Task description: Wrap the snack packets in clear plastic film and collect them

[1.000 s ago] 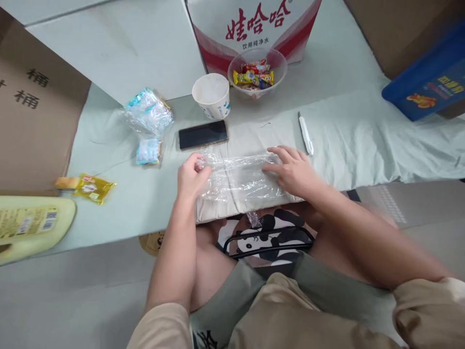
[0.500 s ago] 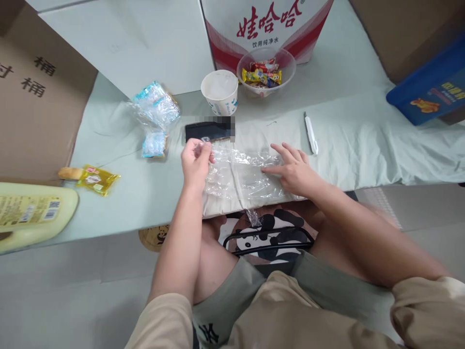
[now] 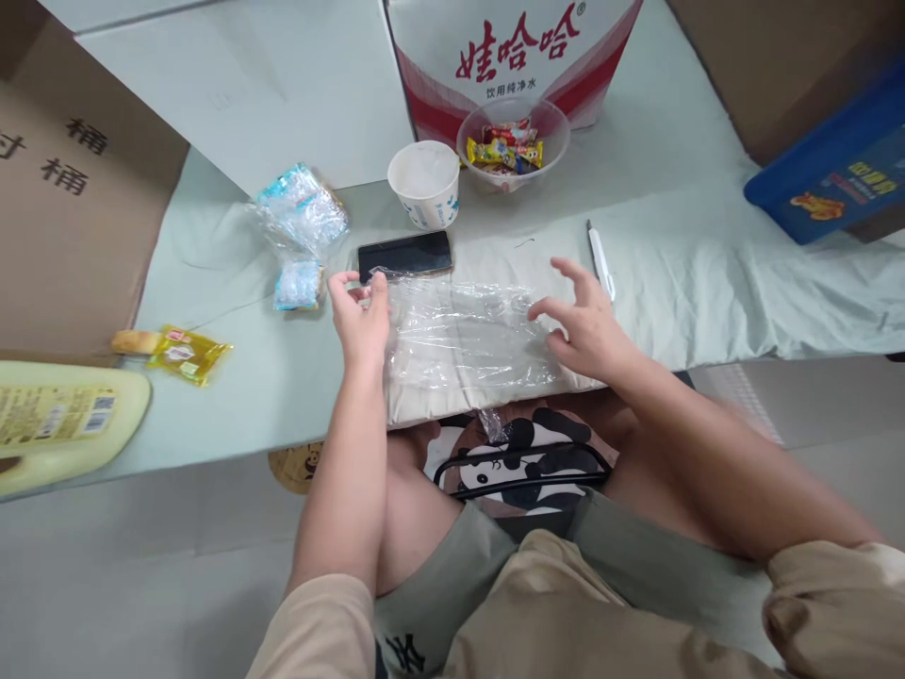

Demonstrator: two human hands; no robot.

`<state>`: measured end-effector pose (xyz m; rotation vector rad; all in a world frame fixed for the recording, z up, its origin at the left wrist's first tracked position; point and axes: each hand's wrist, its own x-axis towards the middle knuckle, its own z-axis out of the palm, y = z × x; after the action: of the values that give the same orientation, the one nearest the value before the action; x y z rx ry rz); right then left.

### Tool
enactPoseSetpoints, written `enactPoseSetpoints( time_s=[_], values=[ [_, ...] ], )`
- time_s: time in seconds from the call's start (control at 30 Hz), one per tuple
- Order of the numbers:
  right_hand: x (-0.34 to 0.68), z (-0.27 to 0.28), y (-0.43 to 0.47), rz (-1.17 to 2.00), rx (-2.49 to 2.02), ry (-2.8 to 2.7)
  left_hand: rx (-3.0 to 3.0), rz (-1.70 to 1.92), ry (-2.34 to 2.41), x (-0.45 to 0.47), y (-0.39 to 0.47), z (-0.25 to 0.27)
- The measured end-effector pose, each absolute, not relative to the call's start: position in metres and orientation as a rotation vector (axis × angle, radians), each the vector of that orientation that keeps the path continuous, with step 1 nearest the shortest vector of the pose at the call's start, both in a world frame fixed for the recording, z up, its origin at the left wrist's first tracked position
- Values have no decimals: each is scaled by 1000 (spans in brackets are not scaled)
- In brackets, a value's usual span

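A crinkled clear plastic wrapper [image 3: 467, 344] lies spread flat along the front edge of the cloth-covered table [image 3: 233, 405]. My left hand [image 3: 362, 316] pinches its upper left corner between thumb and fingers. Over the wrapper's right end is my right hand [image 3: 586, 325], its fingers apart and bent, holding nothing; whether a fingertip touches the plastic I cannot tell. Just behind the wrapper's left part rests a dark phone [image 3: 404, 255]. A white utility knife [image 3: 600, 261] lies beyond my right hand.
Behind the phone stand a paper cup [image 3: 425, 189] and a clear bowl [image 3: 558, 141] of wrapped snacks. To the left are blue-and-white packets [image 3: 301, 212], a yellow snack packet [image 3: 190, 355] and a pale yellow bottle [image 3: 77, 420]. Boxes [image 3: 240, 85] line the back; a blue container [image 3: 820, 179] stands right.
My left hand has shifted left with the wrapper's corner, and the plastic lies more stretched out. My right hand has lifted slightly and curled its fingers.
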<state>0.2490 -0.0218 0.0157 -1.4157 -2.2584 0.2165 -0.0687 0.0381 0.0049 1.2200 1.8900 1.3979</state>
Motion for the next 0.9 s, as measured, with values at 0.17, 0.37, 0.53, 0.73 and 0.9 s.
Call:
enactPoseSetpoints(
  time_s=[0.17,0.37,0.53,0.73,0.9],
  values=[
    [237,25,-20,146,-1294,-2144,1820,1442,2125,-76,16,13],
    [203,22,3,496,-1323,-2505,2316,648,1581,-64,8,14],
    [223,19,9,529,-1613,-2644,2229,229,1546,-61,-3,12],
    [248,20,0,311,-1458,-2543,2255,466,1521,-65,-15,20],
    [250,11,8,316,-1399,-2492,2148,398,1526,-69,-7,18]
  ],
)
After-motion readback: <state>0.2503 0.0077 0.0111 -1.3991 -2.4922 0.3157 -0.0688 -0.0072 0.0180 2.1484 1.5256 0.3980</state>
